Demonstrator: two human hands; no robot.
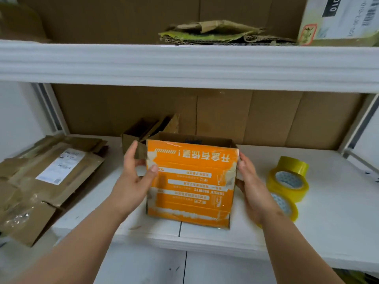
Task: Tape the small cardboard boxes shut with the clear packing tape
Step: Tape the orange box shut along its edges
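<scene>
Standing on the white shelf (307, 238), near its front edge: one orange box (190, 185), white print upside down, top open toward the back, clear tape glinting along its upper edge.

Left hand (135, 177): fingers straight along the box's left side, thumb lying on the orange front face, fingertips by a small brown flap at the upper left corner.

Right hand (251, 181): flat against the box's right side, fingers extended; thumb hidden.

Tape rolls (288, 182): three, yellowish, just right of the box on the same shelf; one upright at the back, one leaning in front of it, the third partly behind the right wrist.

Brown box (143, 132): open, just behind the orange box to the left.

Flattened cartons (47, 181): a heap on the left, one bearing a white label.

Upper shelf (184, 64): crushed cardboard (221, 33) and, at far right, a printed carton (340, 19) with a barcode label. Brown cardboard sheets line the back.
</scene>
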